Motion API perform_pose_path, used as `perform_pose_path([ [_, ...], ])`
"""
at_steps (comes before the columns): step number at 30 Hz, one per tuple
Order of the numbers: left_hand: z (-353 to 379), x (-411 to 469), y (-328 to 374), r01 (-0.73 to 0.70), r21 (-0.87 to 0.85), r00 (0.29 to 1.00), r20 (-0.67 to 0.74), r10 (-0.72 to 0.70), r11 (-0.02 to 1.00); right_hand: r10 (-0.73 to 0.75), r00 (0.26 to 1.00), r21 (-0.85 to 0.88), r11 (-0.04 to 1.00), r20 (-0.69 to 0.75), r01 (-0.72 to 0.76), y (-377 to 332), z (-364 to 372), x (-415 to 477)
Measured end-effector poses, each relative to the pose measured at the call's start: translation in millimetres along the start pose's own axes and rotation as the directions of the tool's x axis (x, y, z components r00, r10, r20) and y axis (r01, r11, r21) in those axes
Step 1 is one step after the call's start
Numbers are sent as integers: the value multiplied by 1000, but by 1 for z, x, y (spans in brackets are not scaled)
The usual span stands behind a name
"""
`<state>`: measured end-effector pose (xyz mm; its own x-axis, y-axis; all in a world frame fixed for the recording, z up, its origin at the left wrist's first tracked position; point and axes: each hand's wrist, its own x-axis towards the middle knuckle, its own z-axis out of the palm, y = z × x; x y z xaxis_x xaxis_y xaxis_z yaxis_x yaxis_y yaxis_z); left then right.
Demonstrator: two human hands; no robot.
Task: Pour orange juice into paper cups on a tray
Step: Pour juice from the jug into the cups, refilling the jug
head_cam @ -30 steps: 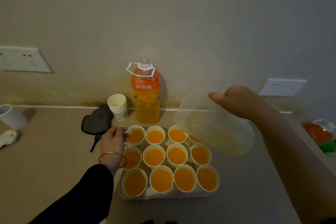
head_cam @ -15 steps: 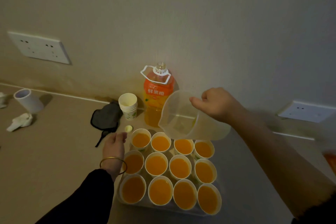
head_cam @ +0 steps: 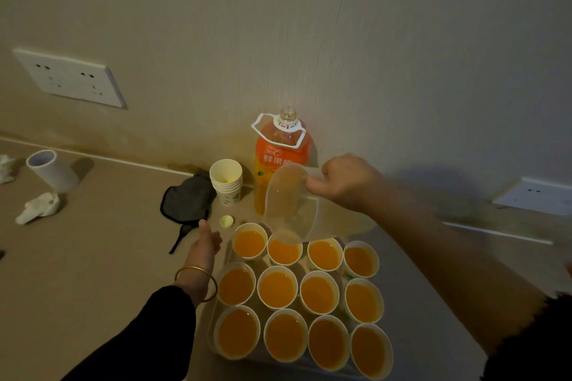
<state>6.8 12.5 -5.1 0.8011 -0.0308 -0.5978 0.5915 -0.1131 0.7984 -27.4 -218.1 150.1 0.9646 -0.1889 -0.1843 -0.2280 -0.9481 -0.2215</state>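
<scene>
Head view, countertop. Paper cups [head_cam: 277, 286]: twelve, round white rims, filled with opaque orange juice, packed three rows by four in a clear plastic tray [head_cam: 213, 318]. Pitcher [head_cam: 288, 204]: translucent plastic, tipped with its lip low over a back-row cup; right hand [head_cam: 346, 182] grips its rim. Left hand [head_cam: 205, 244]: loosely open, holding nothing, beside the tray near a small round yellow cap [head_cam: 227, 221]. Juice bottle [head_cam: 278, 158]: uncapped, orange label, against the wall. Spare cups [head_cam: 226, 181]: nested stack beside the bottle.
</scene>
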Motion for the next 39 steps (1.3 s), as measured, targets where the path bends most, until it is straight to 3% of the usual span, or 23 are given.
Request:
perform_pose_path([
  [7, -2, 1, -1, 40, 36, 996, 78, -43, 999, -71, 997, -75, 995, -5, 70, -11, 9, 2],
  [11, -3, 6, 0, 47, 46, 992, 112, -52, 998, -283, 953, -256, 934, -108, 248, -25, 6, -2],
  [14, -2, 9, 1, 58, 70, 987, 147, -68, 996, -200, 980, -219, 957, -14, 192, -26, 15, 2],
  [21, 0, 7, 2, 93, 89, 973, 202, -109, 992, -153, 987, -184, 973, -51, 142, -33, 31, 11],
  [39, -2, 6, 3, 17, 146, 961, 271, -57, 989, -18, 999, -157, 987, 39, 24, -48, 43, 21],
])
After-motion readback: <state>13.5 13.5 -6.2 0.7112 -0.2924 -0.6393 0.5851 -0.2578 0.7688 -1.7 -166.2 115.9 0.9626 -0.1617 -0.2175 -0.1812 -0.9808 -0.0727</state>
